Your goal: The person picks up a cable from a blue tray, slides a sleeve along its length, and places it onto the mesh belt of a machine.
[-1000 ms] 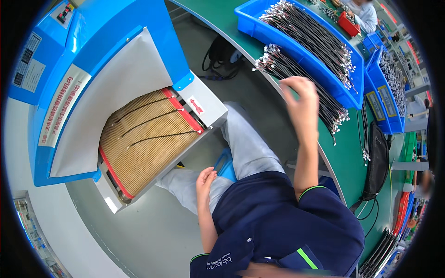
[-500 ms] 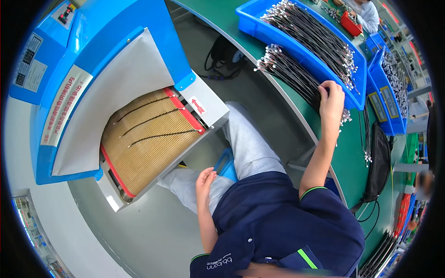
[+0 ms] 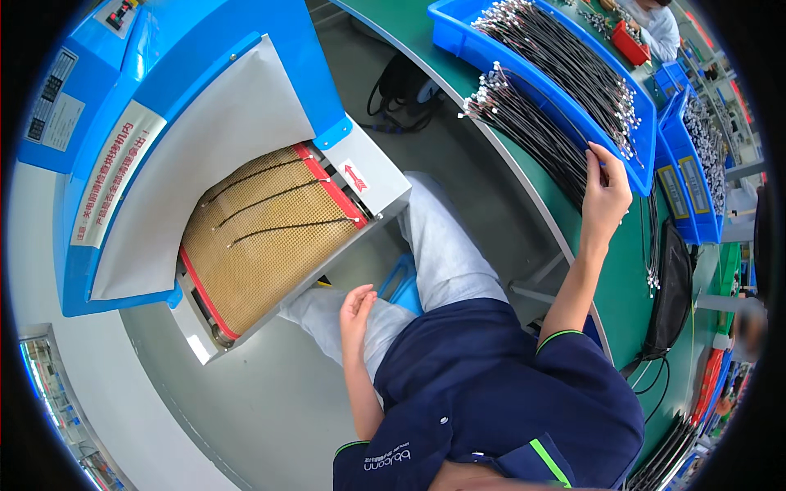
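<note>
Right hand (image 3: 606, 192) up over the desk (image 3: 621, 278), and I've got its thumb and fingertips pinched together on one end of a black cable (image 3: 558, 106). The cable arches beside a cable pile (image 3: 532, 135) that lies along the desk's left edge, just beside a long blue bin (image 3: 450, 33) full of more. Left hand (image 3: 357, 309): over the lap, fingers loosely curled and parted. Farther out, I see three cables (image 3: 282, 230) on a mesh belt (image 3: 270, 274), white ends at its red right edge.
</note>
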A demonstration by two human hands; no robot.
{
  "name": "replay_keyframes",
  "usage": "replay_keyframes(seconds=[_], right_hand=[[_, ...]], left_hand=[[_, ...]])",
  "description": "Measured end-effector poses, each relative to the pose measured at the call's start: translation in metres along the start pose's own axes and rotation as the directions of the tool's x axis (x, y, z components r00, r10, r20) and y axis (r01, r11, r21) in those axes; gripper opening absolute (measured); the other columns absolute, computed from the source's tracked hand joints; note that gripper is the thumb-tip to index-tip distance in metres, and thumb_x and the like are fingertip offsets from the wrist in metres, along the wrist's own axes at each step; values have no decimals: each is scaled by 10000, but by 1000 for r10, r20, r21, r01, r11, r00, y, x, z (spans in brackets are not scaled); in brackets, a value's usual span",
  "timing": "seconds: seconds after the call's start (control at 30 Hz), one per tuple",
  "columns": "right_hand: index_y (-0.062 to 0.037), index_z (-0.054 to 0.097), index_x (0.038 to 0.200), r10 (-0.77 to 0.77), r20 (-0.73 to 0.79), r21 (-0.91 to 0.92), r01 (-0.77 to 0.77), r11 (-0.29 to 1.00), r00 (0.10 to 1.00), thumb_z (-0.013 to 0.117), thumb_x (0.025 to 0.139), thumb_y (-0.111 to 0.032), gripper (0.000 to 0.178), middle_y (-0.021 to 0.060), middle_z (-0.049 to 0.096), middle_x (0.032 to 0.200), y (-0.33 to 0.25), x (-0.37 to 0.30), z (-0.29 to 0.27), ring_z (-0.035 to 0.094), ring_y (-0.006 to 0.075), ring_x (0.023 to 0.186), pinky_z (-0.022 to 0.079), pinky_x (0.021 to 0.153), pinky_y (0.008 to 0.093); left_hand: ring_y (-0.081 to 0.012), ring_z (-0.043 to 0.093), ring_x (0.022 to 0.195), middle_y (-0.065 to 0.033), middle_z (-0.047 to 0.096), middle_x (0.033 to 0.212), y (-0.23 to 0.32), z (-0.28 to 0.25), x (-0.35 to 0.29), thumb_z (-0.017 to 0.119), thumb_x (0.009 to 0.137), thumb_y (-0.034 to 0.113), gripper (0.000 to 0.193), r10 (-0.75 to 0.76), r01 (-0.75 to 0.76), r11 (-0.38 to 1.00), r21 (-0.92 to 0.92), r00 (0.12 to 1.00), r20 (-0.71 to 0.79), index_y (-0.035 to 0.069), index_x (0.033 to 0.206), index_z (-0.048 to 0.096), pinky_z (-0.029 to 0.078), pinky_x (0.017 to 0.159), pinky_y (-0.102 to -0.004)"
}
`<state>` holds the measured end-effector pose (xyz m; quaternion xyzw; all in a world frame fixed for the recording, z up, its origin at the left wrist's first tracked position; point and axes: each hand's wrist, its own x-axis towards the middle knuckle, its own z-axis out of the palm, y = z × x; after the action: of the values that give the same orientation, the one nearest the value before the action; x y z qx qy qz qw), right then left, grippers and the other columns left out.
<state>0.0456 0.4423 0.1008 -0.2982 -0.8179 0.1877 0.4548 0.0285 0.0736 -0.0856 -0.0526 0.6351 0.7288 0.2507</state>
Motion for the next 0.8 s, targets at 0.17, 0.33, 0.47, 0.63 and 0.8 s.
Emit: replay_keyframes(seconds=[0.17,0.33,0.47,0.63,0.8], right_hand=[[-5,632,908,120,227,57,-136,989,966,618,807,-10,103,58,613,792,3,-7,0,558,92,666,461,643,213],[-3,630,917,52,76,105,-60,993,996,632,795,0,122,54,609,797,4,-9,0,562,91,687,463,661,212],[1,633,903,-91,106,155,74,985,990,629,789,20,116,66,618,810,-5,-11,-1,578,112,702,471,665,220],[-14,632,860,-349,484,305,219,927,802,623,733,66,150,101,626,822,-34,-29,3,617,225,725,490,649,297],[-26,629,846,-504,653,508,167,845,564,638,728,50,140,88,616,809,-61,-74,18,617,228,731,494,615,298]], left_hand=[[-129,579,904,-70,622,957,5,-3,3,554,899,104,227,20,-20,999,30,1000,3,4,1102,566,454,832,-256],[-131,580,903,-69,621,964,13,-5,3,560,894,98,234,24,-23,998,51,1000,-15,1,1107,564,457,829,-259],[-127,574,920,-68,617,974,15,-5,5,560,894,94,230,21,-21,999,39,1000,-2,2,1105,564,451,838,-252],[-138,557,965,-64,587,1036,40,10,4,532,915,109,264,321,-262,924,278,927,-192,1,1156,522,436,878,-266],[-280,541,967,-146,539,1070,93,33,-2,499,890,28,309,742,-429,516,742,657,-136,19,1199,491,428,858,-349]])
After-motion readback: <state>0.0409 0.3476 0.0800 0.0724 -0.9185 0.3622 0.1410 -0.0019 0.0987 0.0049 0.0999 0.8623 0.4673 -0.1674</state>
